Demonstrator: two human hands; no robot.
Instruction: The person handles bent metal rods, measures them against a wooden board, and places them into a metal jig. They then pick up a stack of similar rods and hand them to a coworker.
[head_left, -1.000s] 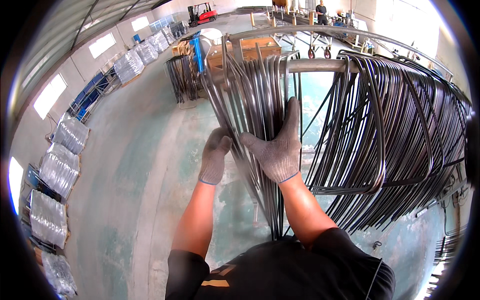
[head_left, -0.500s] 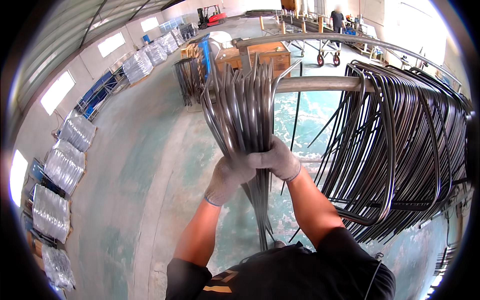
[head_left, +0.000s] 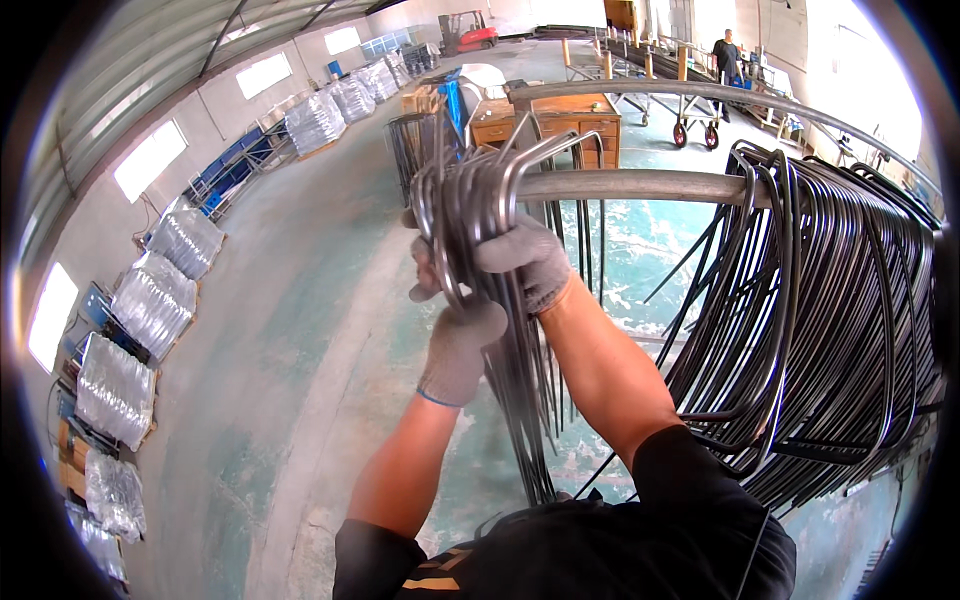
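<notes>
A bundle of bent steel rods (head_left: 470, 215) hangs over the left end of a horizontal metal pipe (head_left: 640, 185). My right hand (head_left: 530, 260), in a grey glove, grips the bundle near its top bend. My left hand (head_left: 458, 345), also gloved, clasps the same bundle just below. The rods' long ends (head_left: 530, 420) trail down in front of my body. Many more bent rods (head_left: 830, 310) hang along the pipe to the right.
Wrapped pallets (head_left: 150, 300) line the left wall of the hall on a green-grey concrete floor (head_left: 290, 330). A wooden desk (head_left: 545, 115) and another rod rack (head_left: 415, 145) stand beyond the pipe. A wheeled cart (head_left: 690, 115) and a person (head_left: 728, 55) are far back right.
Both hands have risen along the bundle to its top bend, and the bundle has shifted up toward the pipe's left end. My left hand now sits under the right.
</notes>
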